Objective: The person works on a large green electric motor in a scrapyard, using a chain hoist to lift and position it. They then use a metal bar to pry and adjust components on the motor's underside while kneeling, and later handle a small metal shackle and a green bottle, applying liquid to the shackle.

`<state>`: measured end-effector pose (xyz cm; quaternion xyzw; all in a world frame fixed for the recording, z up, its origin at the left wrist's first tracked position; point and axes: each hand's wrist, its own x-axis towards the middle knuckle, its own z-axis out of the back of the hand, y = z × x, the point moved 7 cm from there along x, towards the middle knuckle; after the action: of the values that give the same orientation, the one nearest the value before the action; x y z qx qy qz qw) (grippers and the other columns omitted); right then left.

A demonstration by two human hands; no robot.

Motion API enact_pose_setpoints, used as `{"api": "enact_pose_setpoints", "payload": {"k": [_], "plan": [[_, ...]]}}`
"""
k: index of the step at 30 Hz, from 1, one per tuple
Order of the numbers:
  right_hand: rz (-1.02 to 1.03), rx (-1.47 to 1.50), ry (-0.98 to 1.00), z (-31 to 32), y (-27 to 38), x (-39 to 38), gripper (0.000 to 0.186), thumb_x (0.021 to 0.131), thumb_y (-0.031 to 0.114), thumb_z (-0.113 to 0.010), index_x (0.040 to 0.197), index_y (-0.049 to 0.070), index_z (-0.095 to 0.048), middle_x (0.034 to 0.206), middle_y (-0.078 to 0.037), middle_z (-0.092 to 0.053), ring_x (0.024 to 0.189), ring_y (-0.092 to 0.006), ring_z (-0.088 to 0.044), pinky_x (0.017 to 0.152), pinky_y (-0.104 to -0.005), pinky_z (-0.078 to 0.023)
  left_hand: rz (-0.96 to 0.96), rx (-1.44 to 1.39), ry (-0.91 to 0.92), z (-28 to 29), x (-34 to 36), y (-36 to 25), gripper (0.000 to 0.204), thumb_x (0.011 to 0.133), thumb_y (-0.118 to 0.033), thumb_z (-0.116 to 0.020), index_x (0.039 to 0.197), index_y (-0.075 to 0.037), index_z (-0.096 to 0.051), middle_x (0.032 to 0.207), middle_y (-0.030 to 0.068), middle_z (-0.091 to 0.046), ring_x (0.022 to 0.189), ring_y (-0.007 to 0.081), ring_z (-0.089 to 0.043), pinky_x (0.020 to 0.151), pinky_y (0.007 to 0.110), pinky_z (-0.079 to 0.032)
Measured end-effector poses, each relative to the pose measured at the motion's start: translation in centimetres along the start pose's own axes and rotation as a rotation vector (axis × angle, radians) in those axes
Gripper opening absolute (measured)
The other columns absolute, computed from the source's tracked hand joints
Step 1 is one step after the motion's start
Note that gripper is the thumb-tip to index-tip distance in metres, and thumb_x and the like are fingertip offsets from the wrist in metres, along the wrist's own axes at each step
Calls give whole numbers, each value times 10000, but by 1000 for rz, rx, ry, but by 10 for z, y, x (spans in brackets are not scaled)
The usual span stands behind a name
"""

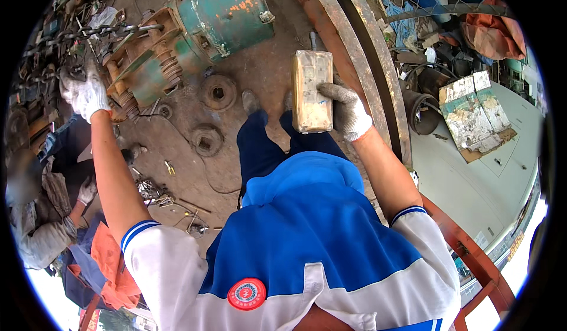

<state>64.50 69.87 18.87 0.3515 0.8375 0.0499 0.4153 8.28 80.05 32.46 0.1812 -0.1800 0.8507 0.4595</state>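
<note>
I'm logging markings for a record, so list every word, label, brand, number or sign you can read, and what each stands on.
None reads clearly enough to quote.
Round red badge on the shirt: pale central emblem with tiny marks around it, too small to read.
Green cylindrical housing: orange marks, too worn to make out.
Grimy handheld box in the right hand: nothing legible on its worn face.

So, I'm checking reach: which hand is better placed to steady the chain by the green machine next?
Likely the left: the left hand is near the chain, beside the green machine. The right hand is farther away, holding the box-shaped device.
</note>
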Motion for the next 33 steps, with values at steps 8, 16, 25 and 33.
{"api": "enact_pose_setpoints", "payload": {"k": [8,16,25,33], "plan": [[-172,3,-78,-16,-46,69,613,944,241,-646,1484,3,-478,1326,-214,-658,1191,-370,-683,1033,-550,-561,89,186,1369,-140,-374,93,813,901,-531,-696,1571,-148,-438,1589,214,-440,1467,401,-425,1196,458,-390],[-399,-1,-119,21,-145,123,597,949,237,-664,1471,-5,-503,1324,-207,-669,1168,-353,-697,1032,-524,-566,100,99,954,-123,-385,157,790,865,-411,-776,1533,-119,-472,1555,189,-463,1387,394,-488,1125,527,-403],[-357,65,-149,3,-267,140,652,905,223,-673,1496,27,-481,1368,-199,-643,1220,-379,-662,1069,-546,-542,-315,-30,375,-234,-235,206,690,836,-362,-797,1421,-82,-561,1442,190,-551,1341,416,-499,1128,541,-406],[-249,145,-238,64,-388,207,638,926,207,-652,1506,16,-465,1326,-209,-658,1187,-359,-684,1033,-523,-567,-602,-70,269,-356,-290,239,603,808,-410,-811,1320,-150,-628,1439,155,-505,1348,403,-459,1128,613,-346]]}}
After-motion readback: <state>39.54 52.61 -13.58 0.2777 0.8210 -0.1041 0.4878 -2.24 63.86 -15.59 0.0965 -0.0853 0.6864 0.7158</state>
